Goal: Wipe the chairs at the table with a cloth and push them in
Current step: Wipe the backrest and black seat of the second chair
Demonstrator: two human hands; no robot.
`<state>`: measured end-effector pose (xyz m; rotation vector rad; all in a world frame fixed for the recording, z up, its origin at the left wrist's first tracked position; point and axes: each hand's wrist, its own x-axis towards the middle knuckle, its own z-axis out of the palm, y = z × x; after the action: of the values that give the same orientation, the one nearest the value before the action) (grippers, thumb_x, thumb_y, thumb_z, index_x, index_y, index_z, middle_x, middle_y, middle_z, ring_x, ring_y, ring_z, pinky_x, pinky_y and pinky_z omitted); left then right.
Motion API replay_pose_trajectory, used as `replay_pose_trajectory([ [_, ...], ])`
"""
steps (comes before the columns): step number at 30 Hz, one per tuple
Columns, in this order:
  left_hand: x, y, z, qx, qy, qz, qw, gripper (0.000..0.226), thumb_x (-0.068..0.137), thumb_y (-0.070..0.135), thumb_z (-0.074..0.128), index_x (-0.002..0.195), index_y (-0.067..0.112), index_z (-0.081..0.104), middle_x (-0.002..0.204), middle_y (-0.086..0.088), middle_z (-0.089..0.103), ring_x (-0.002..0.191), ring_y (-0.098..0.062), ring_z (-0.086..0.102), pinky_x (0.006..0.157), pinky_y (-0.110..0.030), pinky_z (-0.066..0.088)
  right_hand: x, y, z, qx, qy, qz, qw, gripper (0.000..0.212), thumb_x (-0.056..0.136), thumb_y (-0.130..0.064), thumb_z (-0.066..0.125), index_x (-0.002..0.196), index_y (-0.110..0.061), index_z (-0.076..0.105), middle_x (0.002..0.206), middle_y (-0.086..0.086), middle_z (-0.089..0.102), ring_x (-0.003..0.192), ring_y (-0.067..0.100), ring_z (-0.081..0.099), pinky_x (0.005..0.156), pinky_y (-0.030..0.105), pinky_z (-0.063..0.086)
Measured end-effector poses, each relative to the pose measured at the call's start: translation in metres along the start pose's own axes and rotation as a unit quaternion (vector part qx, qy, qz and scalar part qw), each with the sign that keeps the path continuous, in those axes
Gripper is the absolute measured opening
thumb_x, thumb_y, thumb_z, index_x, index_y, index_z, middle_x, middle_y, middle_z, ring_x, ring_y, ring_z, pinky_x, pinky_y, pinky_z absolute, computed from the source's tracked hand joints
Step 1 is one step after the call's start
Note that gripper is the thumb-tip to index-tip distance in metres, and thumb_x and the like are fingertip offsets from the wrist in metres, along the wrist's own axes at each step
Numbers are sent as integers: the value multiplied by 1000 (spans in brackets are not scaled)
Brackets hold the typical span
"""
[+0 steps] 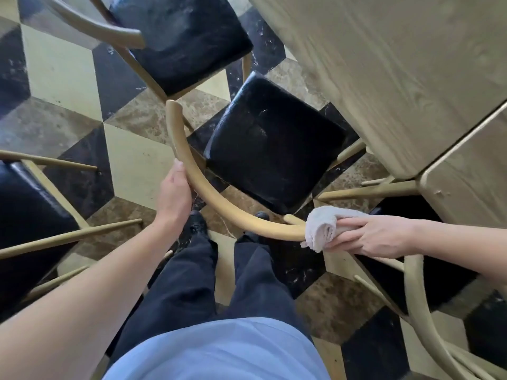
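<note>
The black seat of the middle chair lies bare and open from above. Its curved backrest rings the near side, with the left hand on it and the right hand pressing a cloth at its end. The tabletop blocks the far right. Neighbouring chairs crowd close; the gap to the far chair looks narrow, perhaps touching.

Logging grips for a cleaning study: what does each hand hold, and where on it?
The left hand grips the chair's curved backrest rail on its left side. The right hand holds a bunched white cloth against the rail's right end.
</note>
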<state>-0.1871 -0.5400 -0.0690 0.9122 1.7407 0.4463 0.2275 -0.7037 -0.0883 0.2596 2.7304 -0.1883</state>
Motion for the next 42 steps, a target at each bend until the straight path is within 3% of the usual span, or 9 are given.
replay_pose_trajectory([
  [4, -3, 3, -6, -46, 26, -39, 998, 47, 97, 60, 30, 100, 33, 69, 98, 6, 73, 103, -30, 68, 86, -47, 56, 22, 0, -4, -29, 42, -6, 999, 48, 101, -19, 37, 147, -14, 50, 165, -3, 28, 155, 13, 11, 121, 51, 6],
  [8, 0, 8, -16, -63, -6, -48, 997, 46, 104, 54, 24, 86, 44, 66, 74, 24, 72, 90, -22, 70, 72, -33, 56, 93, 4, -30, -62, 91, -17, 994, 48, 102, -23, 39, 148, -17, 48, 164, -4, 30, 153, 10, 17, 124, 48, 14],
  [13, 6, 11, -31, -70, -50, -57, 995, 58, 101, 63, 18, 130, 37, 60, 99, 15, 68, 100, -17, 66, 86, -39, 46, 193, 37, -75, 78, 142, 12, 987, 52, 97, -20, 42, 147, -11, 48, 164, 2, 30, 155, 20, 12, 125, 53, -3],
  [17, 17, 21, -57, -51, -85, -63, 993, 70, 94, 74, 14, 122, 35, 65, 111, 8, 69, 102, -11, 64, 78, -33, 46, 244, 82, -105, 124, 167, 27, 978, 53, 92, -22, 48, 144, -17, 53, 162, -2, 35, 155, 18, 14, 124, 55, -3],
  [22, 31, 38, -83, -95, -39, -49, 993, 68, 94, 74, 14, 143, 41, 48, 143, -2, 56, 124, -24, 53, 107, -53, 35, 285, 139, -131, 148, 161, 78, 973, 52, 89, -35, 47, 141, -33, 53, 159, -11, 38, 154, 13, 15, 124, 54, 3],
  [31, 42, 53, -93, -137, -22, -23, 990, 63, 96, 71, 19, 150, 42, 36, 131, 1, 59, 119, -25, 58, 104, -53, 43, 335, 221, -150, 205, 177, 266, 925, 47, 95, -33, 45, 140, -29, 53, 157, -9, 41, 151, 14, 20, 123, 52, 4],
  [34, 45, 58, -84, -146, -34, -29, 988, 62, 97, 70, 19, 149, 41, 38, 135, 3, 59, 120, -26, 57, 104, -55, 44, 349, 211, -150, 350, 270, 385, 810, 58, 91, -20, 45, 149, -26, 45, 166, -4, 25, 155, 17, 8, 123, 53, 6],
  [37, 51, 68, -72, -133, -43, -15, 990, 59, 99, 67, 18, 147, 43, 41, 123, 16, 59, 117, -19, 57, 105, -53, 42, 364, 198, -158, 533, 392, 436, 610, 64, 89, -10, 41, 153, -22, 41, 168, -2, 19, 155, 17, 5, 126, 45, 6],
  [42, 79, 80, -44, -3, -59, 99, 993, 52, 105, 53, 25, 154, 37, 27, 159, 15, 27, 147, -9, 25, 121, -46, 23, 369, 211, -154, 742, 443, 426, 267, 48, 104, -24, 44, 152, -29, 42, 156, -2, 44, 145, 16, 38, 122, 43, 27],
])
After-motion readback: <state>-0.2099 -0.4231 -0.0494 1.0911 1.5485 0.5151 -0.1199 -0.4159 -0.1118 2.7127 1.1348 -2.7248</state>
